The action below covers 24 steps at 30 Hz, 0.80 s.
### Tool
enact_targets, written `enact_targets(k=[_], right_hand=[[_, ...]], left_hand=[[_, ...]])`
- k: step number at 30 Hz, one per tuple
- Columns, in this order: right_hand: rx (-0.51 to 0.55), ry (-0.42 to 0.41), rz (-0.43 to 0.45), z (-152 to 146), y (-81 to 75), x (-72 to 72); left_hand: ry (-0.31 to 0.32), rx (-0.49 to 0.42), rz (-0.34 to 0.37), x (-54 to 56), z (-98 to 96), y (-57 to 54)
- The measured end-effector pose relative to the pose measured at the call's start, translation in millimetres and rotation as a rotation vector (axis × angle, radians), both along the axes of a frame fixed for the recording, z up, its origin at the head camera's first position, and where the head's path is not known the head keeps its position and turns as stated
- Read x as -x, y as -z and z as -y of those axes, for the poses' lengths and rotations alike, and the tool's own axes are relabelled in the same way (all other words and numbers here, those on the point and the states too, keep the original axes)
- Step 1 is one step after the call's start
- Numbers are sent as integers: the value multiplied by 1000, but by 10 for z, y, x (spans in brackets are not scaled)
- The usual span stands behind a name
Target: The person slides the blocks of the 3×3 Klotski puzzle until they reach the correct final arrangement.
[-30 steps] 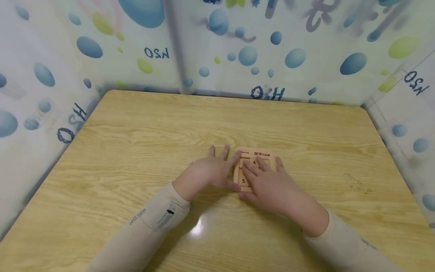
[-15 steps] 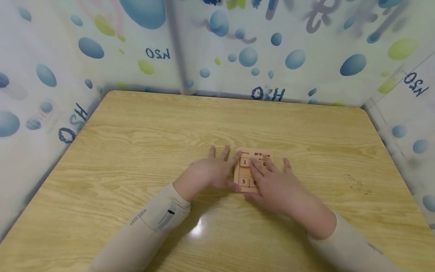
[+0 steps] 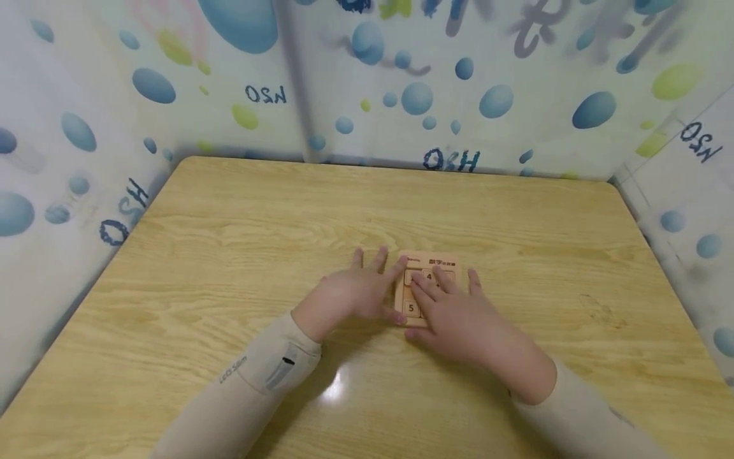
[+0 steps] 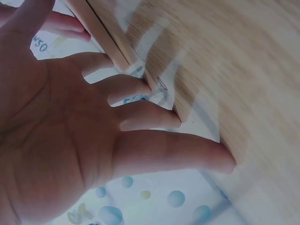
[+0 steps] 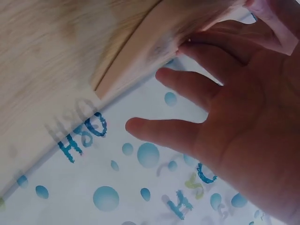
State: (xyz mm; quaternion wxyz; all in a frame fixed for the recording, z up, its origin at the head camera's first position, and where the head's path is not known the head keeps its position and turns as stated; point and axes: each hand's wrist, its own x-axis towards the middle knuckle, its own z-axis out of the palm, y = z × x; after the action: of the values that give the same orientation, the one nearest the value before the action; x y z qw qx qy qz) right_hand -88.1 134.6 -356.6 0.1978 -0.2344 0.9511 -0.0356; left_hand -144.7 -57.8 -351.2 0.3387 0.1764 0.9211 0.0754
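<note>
A wooden sliding number puzzle (image 3: 422,256) lies flat on the table, its printed strip at the far side. A tile numbered 4 (image 3: 429,276) and one numbered 5 (image 3: 411,308) show; my right hand covers much of the rest. That right hand (image 3: 464,320) reaches over the board with fingers extended, index and middle fingertips on the upper-left tile. Spread out, my left hand (image 3: 362,291) rests against the board's left side, one finger and the thumb at its edge. In the wrist views the left palm (image 4: 56,126) and right palm (image 5: 253,112) face the board's side.
The wood-grain table (image 3: 258,217) extends around the puzzle on all sides. Walls with blue and green bubble print (image 3: 417,99) stand behind it and at both sides. A dark mark (image 3: 602,310) lies on the tabletop to the right.
My right hand shifted right, uncovering the tile numbered 1 half a second ago, then came back left, so its fingertips cover that tile now. The left hand stays in place.
</note>
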Motion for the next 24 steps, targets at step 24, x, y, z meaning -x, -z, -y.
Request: enact_targets(k=[24], right_hand=[[-15, 41, -12, 57, -20, 37]], left_hand=[[-5, 0, -5, 0, -4, 25]])
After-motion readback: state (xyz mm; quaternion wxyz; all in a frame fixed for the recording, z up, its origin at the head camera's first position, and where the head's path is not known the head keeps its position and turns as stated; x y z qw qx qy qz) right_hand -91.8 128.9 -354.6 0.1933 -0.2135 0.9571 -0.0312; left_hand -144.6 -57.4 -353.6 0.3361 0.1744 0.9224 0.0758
